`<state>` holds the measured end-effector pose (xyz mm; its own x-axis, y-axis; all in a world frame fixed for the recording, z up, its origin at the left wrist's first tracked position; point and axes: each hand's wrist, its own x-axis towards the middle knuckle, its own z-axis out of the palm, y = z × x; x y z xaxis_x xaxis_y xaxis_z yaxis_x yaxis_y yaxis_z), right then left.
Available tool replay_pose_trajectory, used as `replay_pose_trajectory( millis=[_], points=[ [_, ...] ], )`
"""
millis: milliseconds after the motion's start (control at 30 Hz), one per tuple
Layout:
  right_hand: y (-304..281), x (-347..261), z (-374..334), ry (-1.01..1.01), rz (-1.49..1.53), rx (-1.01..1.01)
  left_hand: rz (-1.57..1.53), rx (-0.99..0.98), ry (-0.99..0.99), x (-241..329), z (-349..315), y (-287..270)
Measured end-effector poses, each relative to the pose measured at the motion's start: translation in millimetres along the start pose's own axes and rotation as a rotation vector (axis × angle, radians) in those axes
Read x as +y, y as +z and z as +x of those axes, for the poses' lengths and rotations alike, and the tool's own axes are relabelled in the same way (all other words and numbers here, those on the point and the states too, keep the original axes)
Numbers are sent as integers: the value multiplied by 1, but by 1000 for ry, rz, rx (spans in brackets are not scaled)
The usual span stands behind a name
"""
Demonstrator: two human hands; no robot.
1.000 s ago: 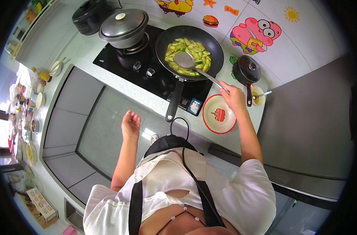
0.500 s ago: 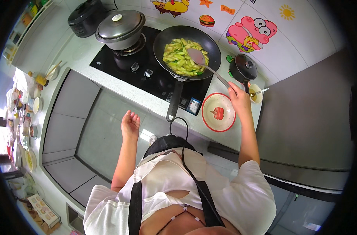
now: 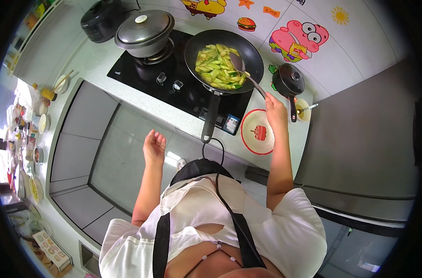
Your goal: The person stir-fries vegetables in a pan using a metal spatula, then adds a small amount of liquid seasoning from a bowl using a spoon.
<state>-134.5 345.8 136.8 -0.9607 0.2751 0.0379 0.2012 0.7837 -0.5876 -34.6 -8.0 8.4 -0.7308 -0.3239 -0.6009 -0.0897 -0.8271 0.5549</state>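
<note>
My right hand (image 3: 276, 113) is closed round the handle of a spatula (image 3: 254, 83). Its broad head dips into pale green vegetable pieces (image 3: 215, 65), at the right side of a black frying pan (image 3: 253, 58). The pan rests on the right part of a black gas stove (image 3: 141, 83), its handle pointing toward me. Below my right wrist is a white bowl (image 3: 250, 142) with a red rim, partly hidden by my forearm. Over the floor, well away from the stove, my left hand (image 3: 154, 146) hangs with loosely bent fingers and nothing in it.
A lidded grey pot (image 3: 143, 34) occupies the left burner, beside a black cooker (image 3: 101, 23). Right of the pan stand a small lidded black saucepan (image 3: 288, 79) and a small bowl with a spoon (image 3: 303, 111). Crowded dishes (image 3: 35, 187) line the left counter.
My right hand has shifted slightly up and left, and the spatula head has turned and sunk lower among the vegetables. My left hand stays where it was.
</note>
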Motion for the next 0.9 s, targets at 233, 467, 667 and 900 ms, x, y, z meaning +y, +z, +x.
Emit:
replay_pose_trajectory(
  millis=[233, 467, 667, 900],
  points=[
    [-12, -14, -39, -5, -238, 9, -4, 2, -17, -2, 2, 1],
    [-5, -26, -36, -79, -99, 14, 6, -23, -38, -4, 8, 9],
    [13, -24, -32, -318, -112, 51, 7, -24, -29, -4, 8, 6],
    [28, -27, -22, -507, -287, 125, 5, -23, -5, 1, 6, 4]
  ],
)
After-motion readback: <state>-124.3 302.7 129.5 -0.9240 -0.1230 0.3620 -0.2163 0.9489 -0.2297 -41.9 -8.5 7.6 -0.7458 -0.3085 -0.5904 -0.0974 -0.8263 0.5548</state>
